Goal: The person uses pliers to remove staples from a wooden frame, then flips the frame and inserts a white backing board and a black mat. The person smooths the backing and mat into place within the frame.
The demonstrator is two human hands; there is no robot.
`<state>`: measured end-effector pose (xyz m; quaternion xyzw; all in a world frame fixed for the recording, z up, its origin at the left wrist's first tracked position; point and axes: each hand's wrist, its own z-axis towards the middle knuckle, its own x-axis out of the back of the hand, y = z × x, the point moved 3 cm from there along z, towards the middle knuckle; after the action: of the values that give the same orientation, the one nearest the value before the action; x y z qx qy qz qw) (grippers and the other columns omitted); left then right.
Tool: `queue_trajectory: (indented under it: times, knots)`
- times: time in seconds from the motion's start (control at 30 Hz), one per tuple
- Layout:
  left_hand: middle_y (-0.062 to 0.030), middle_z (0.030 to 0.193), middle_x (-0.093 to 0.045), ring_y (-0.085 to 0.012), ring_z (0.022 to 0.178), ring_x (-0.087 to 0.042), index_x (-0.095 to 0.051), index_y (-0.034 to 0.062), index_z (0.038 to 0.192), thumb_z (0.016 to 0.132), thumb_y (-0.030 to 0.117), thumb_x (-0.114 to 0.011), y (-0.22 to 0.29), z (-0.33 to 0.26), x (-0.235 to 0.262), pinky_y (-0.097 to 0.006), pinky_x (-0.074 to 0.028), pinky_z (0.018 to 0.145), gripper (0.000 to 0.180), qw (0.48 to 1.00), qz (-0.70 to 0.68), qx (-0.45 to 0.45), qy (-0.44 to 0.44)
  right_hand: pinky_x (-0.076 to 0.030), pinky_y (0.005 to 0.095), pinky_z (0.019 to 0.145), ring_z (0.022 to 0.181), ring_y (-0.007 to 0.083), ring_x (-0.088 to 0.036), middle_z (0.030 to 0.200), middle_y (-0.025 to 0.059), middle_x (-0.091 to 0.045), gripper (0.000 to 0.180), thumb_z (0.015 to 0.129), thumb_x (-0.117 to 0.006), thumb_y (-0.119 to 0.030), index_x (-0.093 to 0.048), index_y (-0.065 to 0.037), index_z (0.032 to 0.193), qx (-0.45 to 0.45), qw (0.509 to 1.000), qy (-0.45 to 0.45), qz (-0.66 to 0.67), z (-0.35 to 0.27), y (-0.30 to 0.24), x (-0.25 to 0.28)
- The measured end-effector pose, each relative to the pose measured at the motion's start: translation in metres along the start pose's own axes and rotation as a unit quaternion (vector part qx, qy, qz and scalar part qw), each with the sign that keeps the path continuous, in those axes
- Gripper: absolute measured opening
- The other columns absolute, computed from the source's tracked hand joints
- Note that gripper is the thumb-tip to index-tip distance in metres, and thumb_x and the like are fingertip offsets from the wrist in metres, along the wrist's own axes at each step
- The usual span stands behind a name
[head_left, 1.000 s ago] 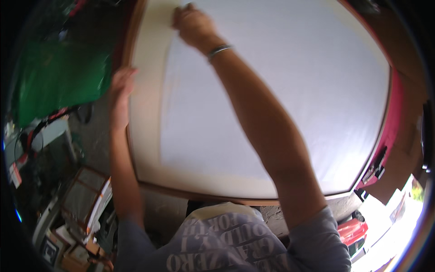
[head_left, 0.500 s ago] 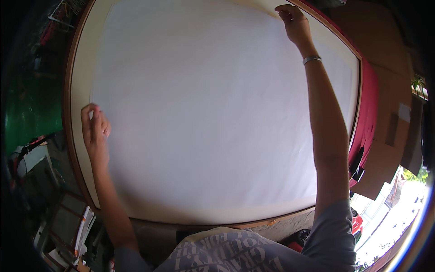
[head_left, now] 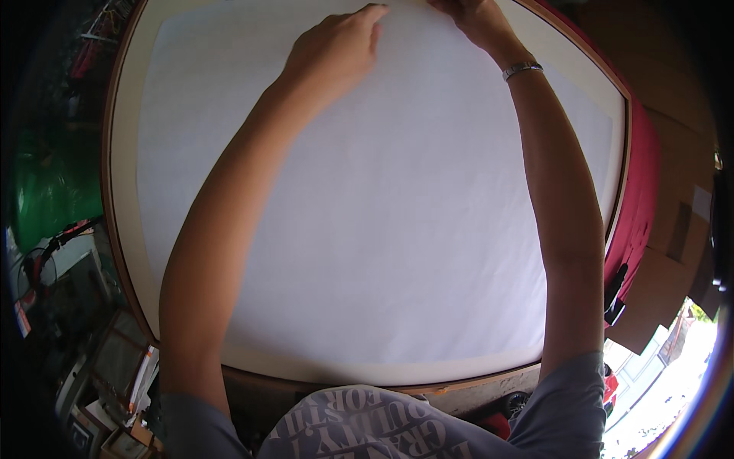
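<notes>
A large plain white sheet [head_left: 382,199] lies flat on a cream-coloured board [head_left: 126,130] with a brown wooden rim. My left hand [head_left: 336,50] is over the far part of the sheet, its index finger stretched toward the far edge and nothing visible in it. To its right, my right hand [head_left: 472,21] is at the sheet's far edge with the fingers curled together. The top of the picture cuts off part of these fingers, so what they pinch, if anything, is hidden. A metal band [head_left: 523,70] circles my right wrist.
Deep red cloth [head_left: 638,195] and brown cardboard [head_left: 673,245] stand beyond the board's right rim. On the left are a green sheet-like surface [head_left: 57,183] and cluttered frames and papers [head_left: 126,359]. A wheel [head_left: 516,402] shows below the near rim.
My left hand has left the sheet's left edge and crossed to the far middle. My right hand has shifted slightly left and farther away. The view has moved a little.
</notes>
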<state>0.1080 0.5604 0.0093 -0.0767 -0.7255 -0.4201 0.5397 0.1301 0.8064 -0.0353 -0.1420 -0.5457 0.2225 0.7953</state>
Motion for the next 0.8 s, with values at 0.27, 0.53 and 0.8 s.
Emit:
queue_trajectory:
  times: [0.27,0.53,0.8]
  knots:
    - [-0.0228,0.098,-0.074,-0.0368,0.09,-0.073,-0.067,0.0015,0.116,0.101,0.015,-0.055,0.017,0.054,-0.021,-0.048,-0.057,0.08,0.024,0.997,0.062,0.003,0.041,-0.052,0.0349,0.076,0.081,0.0275,-0.065,0.087,0.0127,-0.066,0.006,0.089,-0.064,0.002,-0.067,-0.002,0.092,-0.011,0.999,-0.014,0.03,0.003,0.001,-0.001]
    - [-0.0227,0.092,-0.074,-0.0383,0.087,-0.074,-0.07,0.0025,0.093,0.097,0.01,-0.049,0.0,0.073,-0.026,-0.049,-0.058,0.077,0.022,0.987,0.134,-0.064,0.057,-0.053,0.0344,0.079,0.085,0.0237,-0.066,0.091,0.0107,-0.067,0.01,0.089,-0.067,0.003,-0.068,-0.002,0.098,0.044,0.997,-0.018,0.057,0.001,0.003,0.004]
    - [-0.0213,0.09,-0.075,-0.0354,0.087,-0.075,-0.072,0.0012,0.095,0.095,0.009,-0.052,0.0,0.078,-0.029,-0.047,-0.058,0.077,0.021,0.989,0.137,-0.053,0.033,-0.054,0.0365,0.08,0.088,0.0261,-0.068,0.094,0.0118,-0.07,0.005,0.091,-0.066,0.0,-0.069,-0.002,0.095,-0.057,0.991,-0.087,0.089,0.01,0.007,0.011]
